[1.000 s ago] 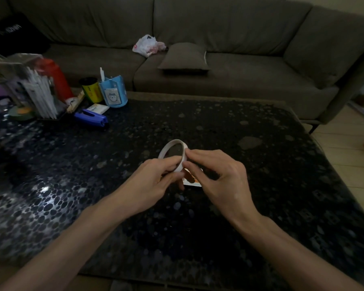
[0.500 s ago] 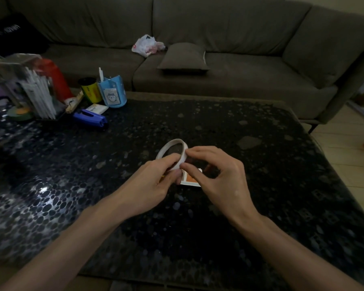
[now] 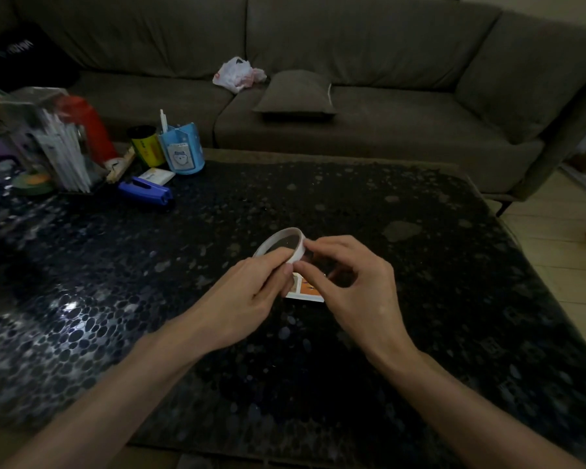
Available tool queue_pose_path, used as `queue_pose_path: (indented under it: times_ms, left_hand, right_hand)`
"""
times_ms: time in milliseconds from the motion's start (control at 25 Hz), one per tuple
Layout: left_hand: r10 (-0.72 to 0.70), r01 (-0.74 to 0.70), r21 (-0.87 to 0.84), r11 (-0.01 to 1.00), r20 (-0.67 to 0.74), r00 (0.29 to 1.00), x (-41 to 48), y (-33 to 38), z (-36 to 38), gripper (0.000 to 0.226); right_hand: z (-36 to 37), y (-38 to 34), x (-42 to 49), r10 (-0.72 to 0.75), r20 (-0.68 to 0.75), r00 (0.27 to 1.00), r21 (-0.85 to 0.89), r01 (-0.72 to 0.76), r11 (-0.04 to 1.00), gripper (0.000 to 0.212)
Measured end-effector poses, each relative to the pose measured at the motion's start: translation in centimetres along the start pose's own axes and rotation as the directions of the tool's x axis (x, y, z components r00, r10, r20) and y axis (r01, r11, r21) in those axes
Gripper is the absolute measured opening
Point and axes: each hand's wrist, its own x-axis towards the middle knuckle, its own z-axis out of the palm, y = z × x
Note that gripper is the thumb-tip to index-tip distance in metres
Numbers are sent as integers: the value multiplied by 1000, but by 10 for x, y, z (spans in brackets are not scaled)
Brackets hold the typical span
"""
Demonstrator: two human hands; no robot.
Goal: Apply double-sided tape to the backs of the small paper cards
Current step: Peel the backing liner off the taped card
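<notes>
White double-sided tape roll (image 3: 279,243) sits tilted over the middle of the black pebble-patterned tabletop (image 3: 420,252), left hand (image 3: 247,299) curled round its 7 o'clock side, right hand (image 3: 349,286) pinching its rim at 3 o'clock. Small white paper card with orange print (image 3: 307,292) lies flat at the roll's 5 o'clock, half hidden by fingers.

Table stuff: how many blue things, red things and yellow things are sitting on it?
Blue: 2, the stapler and the pen cup
Red: 1, the bottle
Yellow: 1, the can
Total: 4
</notes>
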Motion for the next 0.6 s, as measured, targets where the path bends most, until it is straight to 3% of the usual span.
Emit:
queue_pose_path:
  times_ms: [360,600]
  left_hand:
    - [6,-5,33,999,-10,1000,-1,2,2,27]
    - [12,-11,25,1000,-37,999,1,4,4,28]
  right_hand:
    - [-6,-2,5,50,56,997,36,-52,998,24]
    - [-5,-1,3,20,17,1000,31,-21,999,26]
